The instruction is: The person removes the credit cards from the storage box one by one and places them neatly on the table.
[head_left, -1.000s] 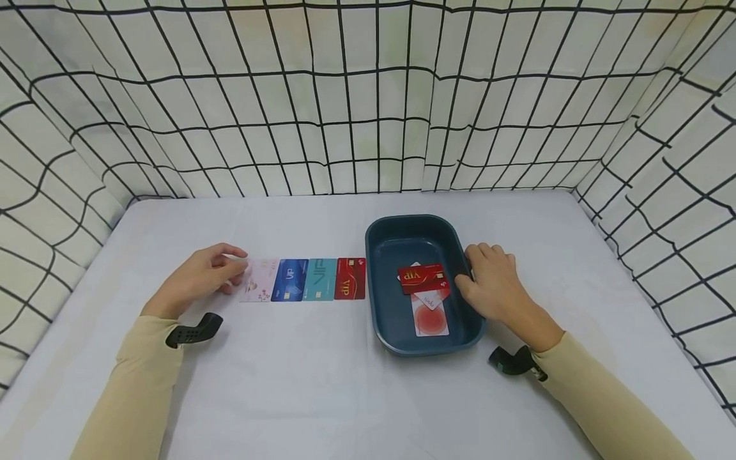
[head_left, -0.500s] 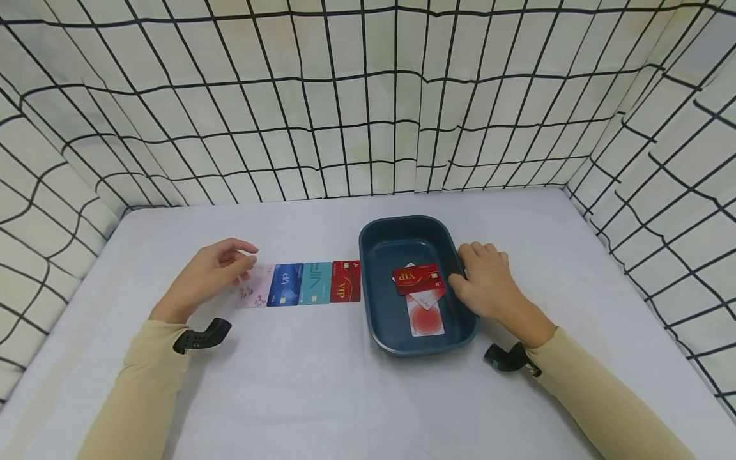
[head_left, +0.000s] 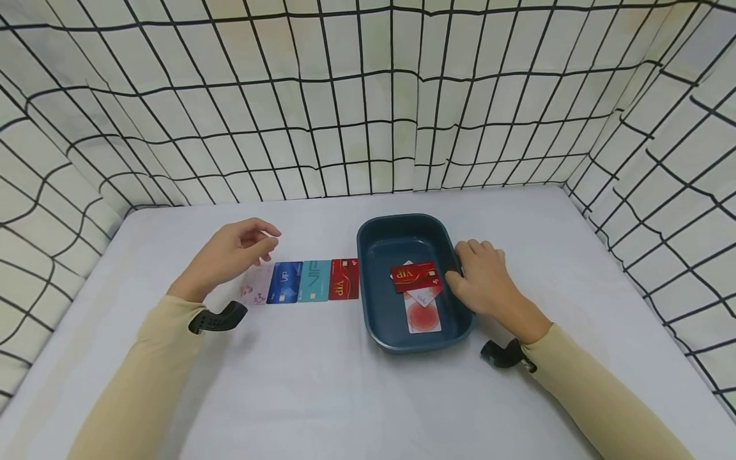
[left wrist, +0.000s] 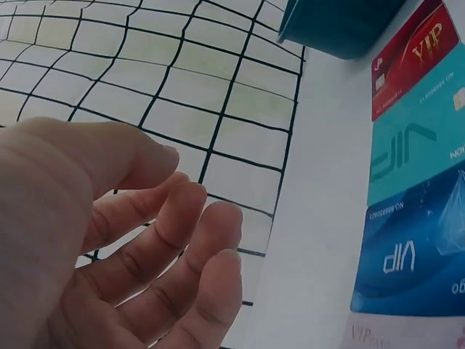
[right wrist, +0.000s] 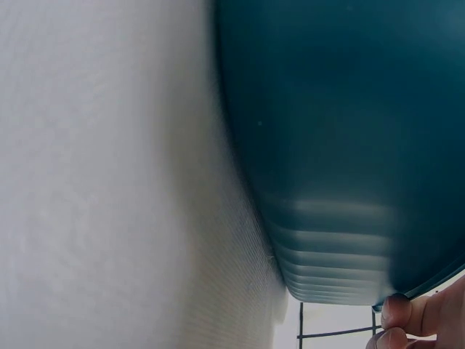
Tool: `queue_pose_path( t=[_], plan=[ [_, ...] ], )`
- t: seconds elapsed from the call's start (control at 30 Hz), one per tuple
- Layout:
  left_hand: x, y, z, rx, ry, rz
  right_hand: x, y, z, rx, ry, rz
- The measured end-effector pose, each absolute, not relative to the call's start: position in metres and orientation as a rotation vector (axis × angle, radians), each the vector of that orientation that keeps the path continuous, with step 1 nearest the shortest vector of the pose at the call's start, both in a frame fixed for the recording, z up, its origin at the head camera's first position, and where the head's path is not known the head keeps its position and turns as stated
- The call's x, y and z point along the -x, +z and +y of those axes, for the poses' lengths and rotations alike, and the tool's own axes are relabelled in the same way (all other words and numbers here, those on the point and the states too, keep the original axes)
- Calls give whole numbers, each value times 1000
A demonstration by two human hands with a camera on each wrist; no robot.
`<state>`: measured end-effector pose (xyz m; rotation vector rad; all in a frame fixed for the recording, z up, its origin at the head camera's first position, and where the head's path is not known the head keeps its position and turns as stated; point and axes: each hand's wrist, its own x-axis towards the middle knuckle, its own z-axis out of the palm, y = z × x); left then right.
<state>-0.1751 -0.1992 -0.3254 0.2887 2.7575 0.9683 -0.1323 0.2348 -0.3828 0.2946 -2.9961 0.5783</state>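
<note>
My left hand (head_left: 238,252) hovers with loosely bent fingers over the far edge of the pale pink card (head_left: 255,285), holding nothing. That card begins a side-by-side row with a blue VIP card (head_left: 284,282), a teal VIP card (head_left: 314,281) and a red VIP card (head_left: 344,279). The row's right end meets a dark blue plastic tray (head_left: 374,319). My right hand (head_left: 485,278) grips the tray's right rim, thumb on the inner side. Inside lie another red VIP card (head_left: 415,276), a mostly covered white card (head_left: 423,296) and a white card with a red circle (head_left: 423,317).
A white cloth (head_left: 322,390) covers the table. White walls with a black grid (head_left: 345,108) stand behind and at both sides. Black wrist cameras sit at the left cuff (head_left: 218,317) and the right cuff (head_left: 506,354).
My left hand has moved right and away from me, lifting off the pink card's left edge. The right hand stays on the tray rim; the whole view has shifted slightly.
</note>
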Motion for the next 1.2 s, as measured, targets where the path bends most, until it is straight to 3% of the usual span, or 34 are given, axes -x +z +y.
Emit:
queue_pose_path(
  t=[1.2],
  plan=[
    [195, -297, -48, -1025, 880, 2589, 133, -384, 237, -303, 593, -3006]
  ],
)
